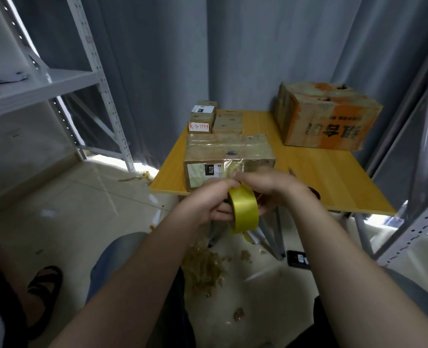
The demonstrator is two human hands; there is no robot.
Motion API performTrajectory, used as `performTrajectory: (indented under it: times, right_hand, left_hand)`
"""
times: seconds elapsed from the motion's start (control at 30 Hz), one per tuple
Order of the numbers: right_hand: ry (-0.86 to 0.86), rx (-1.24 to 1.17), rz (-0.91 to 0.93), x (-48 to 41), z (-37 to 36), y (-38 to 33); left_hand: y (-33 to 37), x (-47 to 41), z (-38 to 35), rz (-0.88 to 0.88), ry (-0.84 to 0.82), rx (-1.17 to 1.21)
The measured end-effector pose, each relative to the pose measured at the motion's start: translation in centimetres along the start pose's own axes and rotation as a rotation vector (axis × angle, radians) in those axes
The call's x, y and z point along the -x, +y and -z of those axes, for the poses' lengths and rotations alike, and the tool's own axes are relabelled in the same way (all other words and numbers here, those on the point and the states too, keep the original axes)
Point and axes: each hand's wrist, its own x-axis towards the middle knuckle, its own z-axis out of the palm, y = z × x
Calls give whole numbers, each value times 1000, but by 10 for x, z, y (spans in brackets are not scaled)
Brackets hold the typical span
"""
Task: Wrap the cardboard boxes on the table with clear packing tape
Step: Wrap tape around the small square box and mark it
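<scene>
A yellowish roll of packing tape (pixel 243 209) is held upright in front of the table's near edge. My left hand (pixel 204 202) grips its left side with fingers curled round it. My right hand (pixel 270 188) grips the right side, thumb and fingers pinching at the top of the roll. Just behind the hands a flat cardboard box (pixel 226 154) with glossy tape across its top and a label marked 070 sits at the near left of the wooden table (pixel 333 177). Small boxes (pixel 203 118) and a mid-sized one (pixel 228 121) stand behind it.
A large worn carton (pixel 326 116) with orange print stands at the table's back right. Metal shelving (pixel 57 81) rises on the left and another rack (pixel 413 222) on the right. Crumpled tape scraps (pixel 203 267) litter the tiled floor. A sandalled foot (pixel 44 287) is at lower left.
</scene>
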Motion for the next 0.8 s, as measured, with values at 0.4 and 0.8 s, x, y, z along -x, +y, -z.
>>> performTrajectory:
  times: [0.4,0.8]
  right_hand:
    - [-136,-454,31,33,-24,9]
    - [115,-570,182,43,-31,10]
  left_hand:
    - [66,-7,71,-565,417,-1071]
    - [72,-51,99,-449,124,-1067]
